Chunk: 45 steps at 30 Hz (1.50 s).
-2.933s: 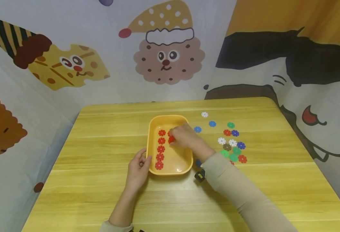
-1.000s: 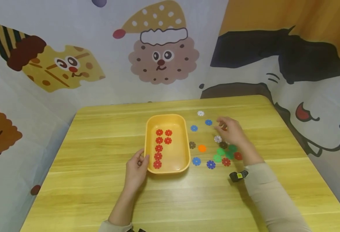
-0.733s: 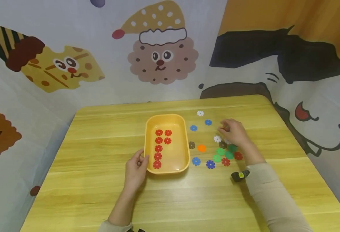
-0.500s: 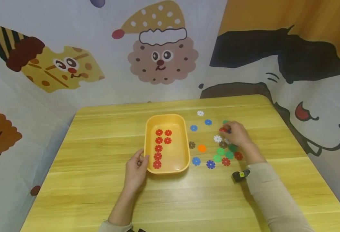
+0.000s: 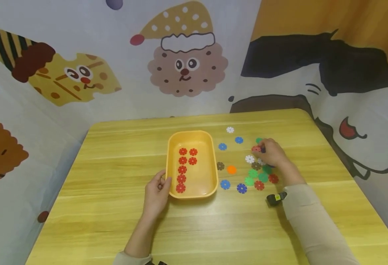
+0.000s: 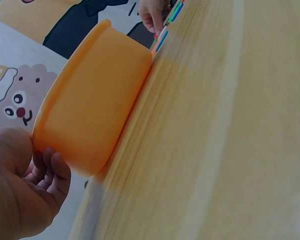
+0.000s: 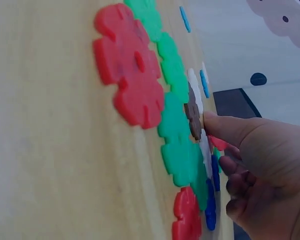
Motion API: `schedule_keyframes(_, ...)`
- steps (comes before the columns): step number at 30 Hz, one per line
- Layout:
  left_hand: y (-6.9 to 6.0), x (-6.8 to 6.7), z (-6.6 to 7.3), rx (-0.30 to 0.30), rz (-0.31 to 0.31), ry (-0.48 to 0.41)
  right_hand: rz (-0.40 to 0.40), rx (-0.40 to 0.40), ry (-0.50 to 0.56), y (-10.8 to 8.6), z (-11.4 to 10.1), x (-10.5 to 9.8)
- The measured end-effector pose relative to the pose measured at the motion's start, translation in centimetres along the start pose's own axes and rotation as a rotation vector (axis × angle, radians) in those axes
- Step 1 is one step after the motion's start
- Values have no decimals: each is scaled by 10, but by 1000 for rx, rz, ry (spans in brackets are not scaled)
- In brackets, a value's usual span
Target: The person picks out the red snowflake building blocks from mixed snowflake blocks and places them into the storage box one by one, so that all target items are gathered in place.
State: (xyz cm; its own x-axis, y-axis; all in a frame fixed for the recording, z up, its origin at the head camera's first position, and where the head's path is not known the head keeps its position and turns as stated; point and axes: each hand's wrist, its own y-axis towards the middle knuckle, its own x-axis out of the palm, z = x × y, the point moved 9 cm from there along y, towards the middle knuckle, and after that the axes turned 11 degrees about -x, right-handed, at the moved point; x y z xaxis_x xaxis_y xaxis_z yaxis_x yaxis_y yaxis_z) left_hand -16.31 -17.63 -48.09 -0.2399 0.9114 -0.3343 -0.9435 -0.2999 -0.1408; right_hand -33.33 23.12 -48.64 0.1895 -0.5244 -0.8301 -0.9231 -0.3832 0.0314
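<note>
Yellow-orange tray [image 5: 203, 173]; red discs [image 5: 182, 169]; yellow wood-grained table [image 5: 121, 162]

Looks like a kids' play area, nursery-type; can't tell if it's in a home or a school. Main clue: the backdrop [image 5: 135, 75] at L, back & R, pale w/ creases like hung cloth, printed w/ big cartoons: smiling biscuit [image 5: 188, 70] in a polka-dot hat, cheese wedge [image 5: 76, 81] w/ a face, orange-brown biscuit [image 5: 0, 147] at far L, b&w animal [image 5: 363, 105] w/ open mouth at R. Table [image 5: 114, 147]: yellowish wood-grain top, rounded corners, close to the backdrop. On it, toy-type stuff: small multicol. flower-shaped discs [image 5: 259, 185] & a plastic-looking tray [image 5: 204, 178].
</note>
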Motion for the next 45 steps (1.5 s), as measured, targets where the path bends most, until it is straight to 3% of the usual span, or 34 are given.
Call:
schedule_keyframes(6, -1, 1, -2, 1, 4, 1, 13, -45, 50, -3, -1, 3)
schedule_keyframes(13, -4, 2, -4, 3, -8, 6, 26, -131, 26, -8, -2, 3)
schedule_keyframes(20, -3, 3, -6, -1, -20, -9, 24, -121, 25, -8, -4, 2)
schedule_keyframes(30, -2, 3, -4, 0, -13, -12, 87, -115, 150, 0, -25, 4)
schedule_keyframes(36, -1, 3, -3, 1, -7, -8, 120, -173, 152, 7, -46, 7)
schedule_keyframes(45, 0, 2, -2, 2, -1, -18, 91, -197, 205, 14, -80, 16)
